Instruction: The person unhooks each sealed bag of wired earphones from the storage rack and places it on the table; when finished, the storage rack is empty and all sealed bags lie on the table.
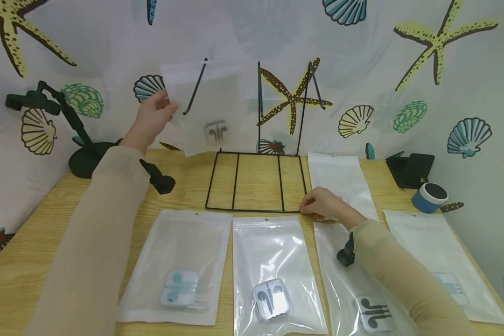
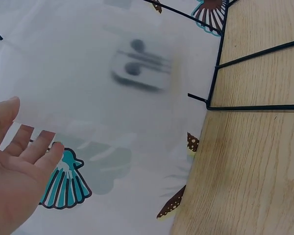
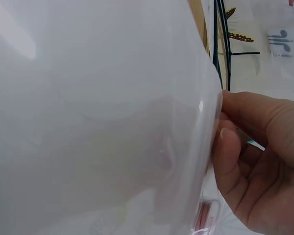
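Note:
A frosted zip bag (image 1: 214, 100) with dark-looking earphones inside hangs at the left prong of a black wire rack (image 1: 258, 210). My left hand (image 1: 153, 114) touches that bag's left edge; in the left wrist view the thumb stands apart from the fingertips. At the rack's front right corner, my right hand (image 1: 321, 204) has thumb and forefinger brought together on the wire. Its wrist lies over a flat bag (image 1: 340, 275) with white boxed earphones. In the right wrist view, a bag's glossy surface (image 3: 98, 98) hides part of the fingertips.
Along the front lie a bag with light blue earphones (image 1: 147, 289) and a glossy bag (image 1: 269, 252). More bags lie at the back right (image 1: 336, 168) and far right (image 1: 424, 238). A black stand (image 1: 86, 158), a black holder (image 1: 409, 170) and a blue jar (image 1: 428, 198) flank them.

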Demonstrator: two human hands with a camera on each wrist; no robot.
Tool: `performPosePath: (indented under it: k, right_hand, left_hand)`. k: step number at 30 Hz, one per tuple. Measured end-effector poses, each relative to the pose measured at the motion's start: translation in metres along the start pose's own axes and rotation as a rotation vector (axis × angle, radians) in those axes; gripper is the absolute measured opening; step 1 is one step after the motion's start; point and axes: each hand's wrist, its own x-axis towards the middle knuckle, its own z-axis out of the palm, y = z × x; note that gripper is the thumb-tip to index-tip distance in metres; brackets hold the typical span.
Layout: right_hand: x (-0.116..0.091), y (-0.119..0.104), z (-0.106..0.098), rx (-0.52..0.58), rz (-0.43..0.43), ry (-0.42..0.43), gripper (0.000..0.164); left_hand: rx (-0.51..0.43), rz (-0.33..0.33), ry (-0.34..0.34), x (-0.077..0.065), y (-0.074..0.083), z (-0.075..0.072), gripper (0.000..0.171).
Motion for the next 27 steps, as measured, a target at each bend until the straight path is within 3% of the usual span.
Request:
performPosePath:
  k: [5, 12, 27]
  right_hand:
    - [0.001, 0.0, 0.0, -0.007, -0.002, 0.001, 0.006]
    - [-0.001, -0.001, 0.001, 0.0, 0.0, -0.003, 0.006]
    - [-0.002, -0.002, 0.0, 0.005, -0.002, -0.005, 0.006]
  left_hand:
    - [-0.126, 0.011, 0.0, -0.001, -0.003, 0.004, 0.043]
    - [-0.208, 0.011, 0.016, -0.004, -0.006, 0.006, 0.04]
    - [-0.338, 0.126, 0.095, -0.005, -0.011, 0.014, 0.024]
